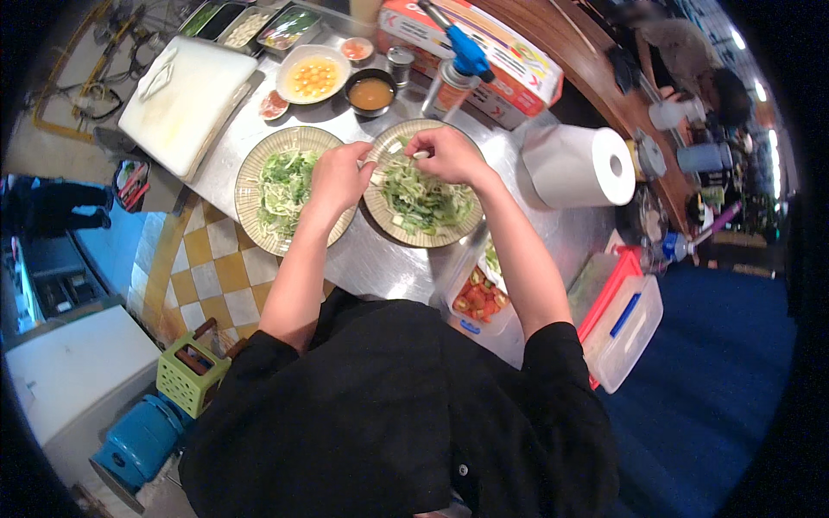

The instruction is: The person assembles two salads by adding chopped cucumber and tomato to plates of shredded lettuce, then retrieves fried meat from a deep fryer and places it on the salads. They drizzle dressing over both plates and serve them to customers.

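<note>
Two ribbed round plates stand side by side on the metal counter, the left plate (248,177) and the right plate (373,207). Each carries a green salad with pale shreds, the left salad (287,186) and the right salad (423,200). My left hand (338,179) is over the gap between the plates, fingertips pinched at the right plate's near-left rim; what they hold is too small to name. Above the right salad, my right hand (449,156) pinches a small white piece (421,154) between thumb and fingers.
Behind the plates are a bowl of yellow yolk-like balls (313,76), a black bowl of brown sauce (371,93) and a blue-headed torch (466,56). A paper towel roll (566,164) stands right. A tomato container (479,298) sits near my right forearm; white cutting boards (186,104) lie left.
</note>
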A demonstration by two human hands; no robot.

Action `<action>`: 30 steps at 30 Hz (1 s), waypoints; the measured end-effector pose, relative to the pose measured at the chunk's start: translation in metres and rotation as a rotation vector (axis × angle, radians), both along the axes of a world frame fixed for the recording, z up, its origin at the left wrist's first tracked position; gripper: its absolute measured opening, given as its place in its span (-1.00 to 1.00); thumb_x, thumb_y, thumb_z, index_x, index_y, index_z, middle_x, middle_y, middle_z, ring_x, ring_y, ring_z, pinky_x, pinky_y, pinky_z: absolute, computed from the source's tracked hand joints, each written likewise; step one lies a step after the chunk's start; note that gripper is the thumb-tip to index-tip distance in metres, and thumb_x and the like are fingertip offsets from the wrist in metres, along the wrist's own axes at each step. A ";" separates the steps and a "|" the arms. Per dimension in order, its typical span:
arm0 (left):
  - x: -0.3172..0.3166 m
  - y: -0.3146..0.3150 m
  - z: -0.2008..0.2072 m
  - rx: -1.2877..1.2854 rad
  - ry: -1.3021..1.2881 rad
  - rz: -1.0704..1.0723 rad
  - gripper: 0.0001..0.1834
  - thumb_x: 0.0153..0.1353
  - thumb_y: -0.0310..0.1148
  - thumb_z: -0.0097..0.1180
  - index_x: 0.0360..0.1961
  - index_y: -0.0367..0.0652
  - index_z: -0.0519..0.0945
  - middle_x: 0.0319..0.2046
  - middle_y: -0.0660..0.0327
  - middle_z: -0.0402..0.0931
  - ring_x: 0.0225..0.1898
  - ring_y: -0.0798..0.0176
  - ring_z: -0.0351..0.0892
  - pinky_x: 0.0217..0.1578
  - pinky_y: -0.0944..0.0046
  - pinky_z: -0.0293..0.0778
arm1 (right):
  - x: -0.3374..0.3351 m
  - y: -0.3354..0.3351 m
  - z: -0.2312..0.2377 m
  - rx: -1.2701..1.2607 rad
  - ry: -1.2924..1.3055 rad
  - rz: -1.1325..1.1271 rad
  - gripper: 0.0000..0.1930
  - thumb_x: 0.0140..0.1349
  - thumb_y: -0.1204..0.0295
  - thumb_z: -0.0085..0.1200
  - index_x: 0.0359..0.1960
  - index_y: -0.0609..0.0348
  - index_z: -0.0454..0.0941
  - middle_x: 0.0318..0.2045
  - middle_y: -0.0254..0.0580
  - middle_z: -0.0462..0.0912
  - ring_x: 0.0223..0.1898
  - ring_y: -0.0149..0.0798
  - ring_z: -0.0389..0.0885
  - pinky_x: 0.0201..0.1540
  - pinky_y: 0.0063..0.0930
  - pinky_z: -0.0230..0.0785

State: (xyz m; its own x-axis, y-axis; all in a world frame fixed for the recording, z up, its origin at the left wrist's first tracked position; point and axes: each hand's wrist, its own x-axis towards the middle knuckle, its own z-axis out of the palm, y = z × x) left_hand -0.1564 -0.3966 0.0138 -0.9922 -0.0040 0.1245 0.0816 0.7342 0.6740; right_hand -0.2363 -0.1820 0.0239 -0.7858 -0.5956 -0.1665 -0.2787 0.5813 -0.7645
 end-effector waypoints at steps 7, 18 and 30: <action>0.070 -0.094 0.006 0.461 -0.119 0.413 -0.76 0.13 -0.44 0.24 -0.17 -0.29 0.66 -0.40 0.24 0.65 -0.61 0.60 0.35 -0.59 0.51 0.29 | -0.031 -0.021 -0.008 0.186 -0.040 0.101 -0.72 -0.10 0.45 0.24 -0.27 0.16 0.68 -0.28 -0.19 0.72 -0.30 -0.32 0.64 -0.18 -0.42 0.47; 0.071 -0.088 0.016 0.391 -0.086 0.371 -0.76 0.13 -0.44 0.24 -0.17 -0.29 0.65 -0.43 0.24 0.64 -0.65 0.57 0.32 -0.63 0.45 0.25 | -0.022 0.019 -0.004 0.172 0.235 -0.303 -0.76 0.08 0.37 0.19 -0.21 0.12 0.68 -0.30 0.01 0.70 -0.25 0.00 0.68 -0.12 -0.28 0.49; 0.095 0.072 0.010 0.333 -0.067 -0.499 -0.77 0.09 -0.41 0.25 -0.23 -0.28 0.65 -0.37 0.10 0.64 -0.48 0.22 0.59 -0.44 0.28 0.49 | 0.185 0.127 -0.021 0.380 0.096 -0.723 -0.63 0.05 0.35 0.20 -0.06 0.10 0.58 -0.17 0.07 0.62 -0.09 0.11 0.58 0.02 -0.15 0.42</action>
State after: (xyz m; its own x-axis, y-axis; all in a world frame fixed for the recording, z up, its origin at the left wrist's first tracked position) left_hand -0.0619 -0.3242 0.0242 -0.8900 0.4358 0.1338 0.3114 0.3670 0.8765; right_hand -0.0510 -0.0550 0.0034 -0.9749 0.1467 -0.1677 0.2099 0.8569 -0.4709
